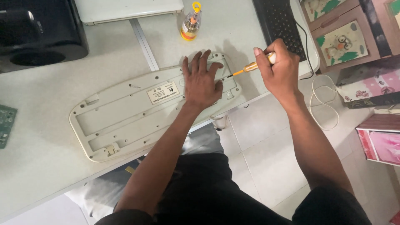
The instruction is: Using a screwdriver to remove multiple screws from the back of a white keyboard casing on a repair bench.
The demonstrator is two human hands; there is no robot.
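An off-white keyboard (137,112) is laid face down and slantwise on the pale table (37,166), its underside with a small paper label turned upward and its right end reaching the table's front edge. The left hand (203,81) is pressed flat on that right end, palm down, fingers spread apart and gripping nothing. The right hand (280,68) is closed around the orange handle of a small screwdriver (250,66), which is held nearly level, its dark tip set against the keyboard's underside just beside the left hand's fingertips. A small clear bottle with a yellow cap (191,23) is stood on the table just behind the keyboard. A black keyboard (280,25) is seen at the table's far right, with its cable trailing over the edge, and a white cord (323,102) is looped on the tiled floor below. A black device (39,33) is placed at the far left corner, and a green circuit board (6,125) is partly seen at the left edge
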